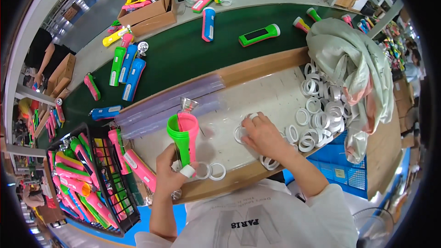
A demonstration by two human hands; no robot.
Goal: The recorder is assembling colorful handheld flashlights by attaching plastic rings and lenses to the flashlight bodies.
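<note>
My left hand is closed round the lower body of a green and pink flashlight, held upright with its wide open head on top. A silvery reflector sits by the head's far rim, with a thin wire running down from it. White wrapping covers the tip of my left thumb. Over the pale tray bottom, my right hand has its fingers curled down on a white ring. Another white ring lies by its thumb. Two more rings rest beside the flashlight.
Many white rings fill the tray's right end, next to a draped pale cloth bag. A black basket of flashlights stands at left. Beyond the cardboard tray edge, a green conveyor belt carries several flashlights. A cardboard box stands behind it.
</note>
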